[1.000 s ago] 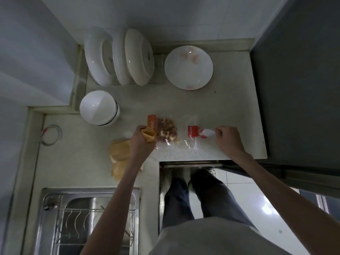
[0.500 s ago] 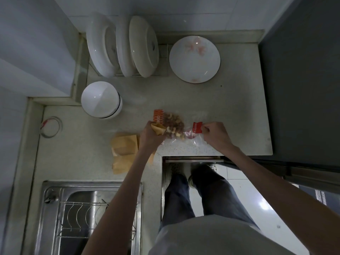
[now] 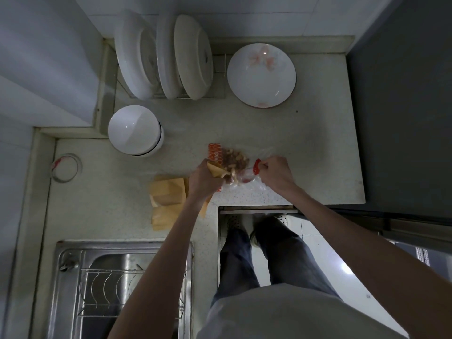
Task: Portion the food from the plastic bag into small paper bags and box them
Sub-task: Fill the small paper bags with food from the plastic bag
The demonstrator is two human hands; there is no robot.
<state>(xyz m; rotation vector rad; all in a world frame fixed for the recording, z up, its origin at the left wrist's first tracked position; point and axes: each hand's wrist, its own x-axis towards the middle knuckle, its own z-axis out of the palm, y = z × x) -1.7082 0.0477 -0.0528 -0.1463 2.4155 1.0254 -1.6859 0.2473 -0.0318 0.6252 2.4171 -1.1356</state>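
Head view. Plastic bag point(image 3: 234, 165) of mixed nuts at frame centre on surface point(image 3: 318, 148): soft, light, slippery film, loose contents likely to spill; best held by red rim. Right hand point(image 3: 275, 173) pinches that rim. Left hand point(image 3: 204, 179) grips one paper bag point(image 3: 216, 170), thin, easily crushed, mouth against nuts. Counts: one plastic bag; spare paper bags point(image 3: 167, 199) stacked lower left of centre, number unclear; no box visible.
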